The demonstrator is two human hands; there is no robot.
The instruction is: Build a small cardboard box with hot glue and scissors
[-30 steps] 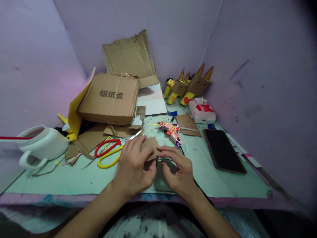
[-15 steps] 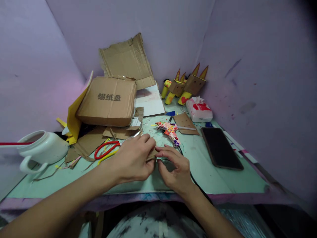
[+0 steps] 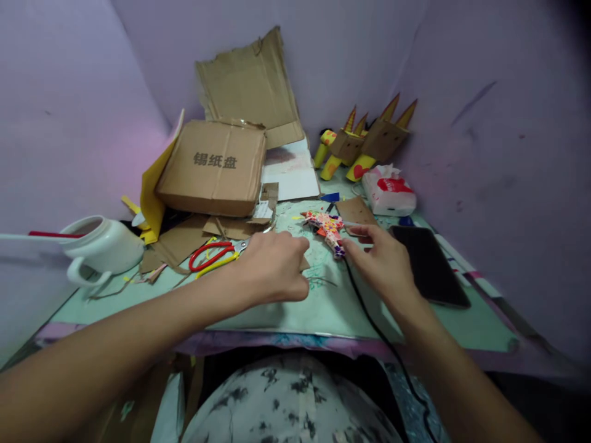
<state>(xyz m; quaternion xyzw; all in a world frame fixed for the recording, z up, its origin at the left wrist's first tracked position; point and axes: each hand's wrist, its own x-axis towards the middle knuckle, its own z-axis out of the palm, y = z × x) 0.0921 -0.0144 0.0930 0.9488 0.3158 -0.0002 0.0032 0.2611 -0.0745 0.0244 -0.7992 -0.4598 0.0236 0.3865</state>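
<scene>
My left hand [image 3: 277, 267] is closed over the middle of the table around a small brown cardboard piece [image 3: 305, 264], most of which its fingers hide. To the right, my right hand [image 3: 381, 258] has its thumb and fingers apart, close beside the handle of a colourful patterned glue gun [image 3: 327, 231]. A black cord runs from that handle toward the front edge. Red and yellow-handled scissors [image 3: 212, 255] lie just left of my left hand. Behind my right hand is a flat cardboard piece [image 3: 354, 211].
A cardboard box [image 3: 212, 169] and scraps stand at the back left, a white pot [image 3: 106, 246] at the far left. Horned cardboard figures [image 3: 383, 144], a tissue pack [image 3: 390, 191] and a black phone [image 3: 431, 267] are on the right.
My right hand has moved away from my left hand and the cardboard piece, rightward to the glue gun's handle. The view has shifted, so the table's contents appear higher and farther right.
</scene>
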